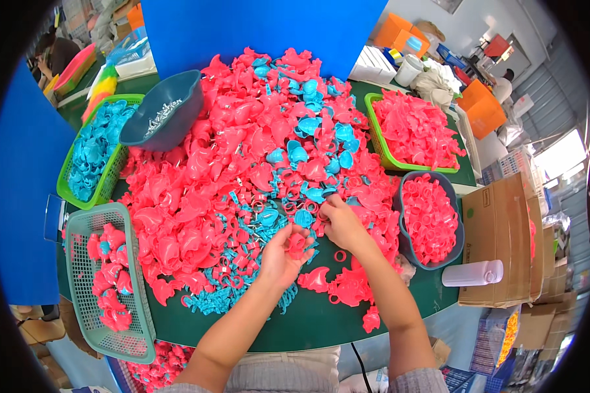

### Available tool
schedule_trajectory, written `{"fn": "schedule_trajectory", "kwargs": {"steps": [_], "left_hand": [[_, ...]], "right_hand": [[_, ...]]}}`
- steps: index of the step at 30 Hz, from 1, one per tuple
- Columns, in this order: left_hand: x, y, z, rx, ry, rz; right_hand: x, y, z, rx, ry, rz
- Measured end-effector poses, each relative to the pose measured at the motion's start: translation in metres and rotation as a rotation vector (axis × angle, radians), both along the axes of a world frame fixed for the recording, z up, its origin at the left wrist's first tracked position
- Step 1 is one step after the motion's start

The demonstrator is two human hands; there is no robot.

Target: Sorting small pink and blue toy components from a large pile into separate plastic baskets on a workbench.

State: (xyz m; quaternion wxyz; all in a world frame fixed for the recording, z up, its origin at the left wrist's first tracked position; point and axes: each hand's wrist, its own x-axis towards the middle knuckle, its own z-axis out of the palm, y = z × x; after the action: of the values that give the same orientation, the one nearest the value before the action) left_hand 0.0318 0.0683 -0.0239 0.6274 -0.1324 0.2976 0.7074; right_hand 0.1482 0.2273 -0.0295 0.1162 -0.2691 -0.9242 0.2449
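My left hand (283, 257) is palm up at the near middle of the pile, its fingers curled around a small pink plastic ring (297, 244). Just right of it, my right hand (342, 224) reaches into the heap with fingers bent down and pressed together. Its fingertips are beside a curved blue plastic piece (316, 195); what they pinch is hidden. Around both hands spreads a large heap of glossy pink plastic pieces (183, 229), mixed with blue shell-shaped pieces (297, 152). Small blue parts (226, 280) lie left of my left wrist.
Left stand a pale green basket (137, 288) with pink-and-blue assemblies, a green basket of blue pieces (92, 154) and a dark bowl (191, 105) of small metallic parts. Right are a green basket (377, 141), a dark tub of pink rings (429, 219), a pale bottle (472, 274) and a cardboard box (498, 242).
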Motion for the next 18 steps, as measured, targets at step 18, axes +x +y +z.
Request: {"fn": "schedule_trajectory", "kwargs": {"steps": [18], "left_hand": [[0.054,0.077,0.042,0.11,0.135,-0.001]], "right_hand": [[0.054,0.013,0.054,-0.997,0.986,-0.309]]}}
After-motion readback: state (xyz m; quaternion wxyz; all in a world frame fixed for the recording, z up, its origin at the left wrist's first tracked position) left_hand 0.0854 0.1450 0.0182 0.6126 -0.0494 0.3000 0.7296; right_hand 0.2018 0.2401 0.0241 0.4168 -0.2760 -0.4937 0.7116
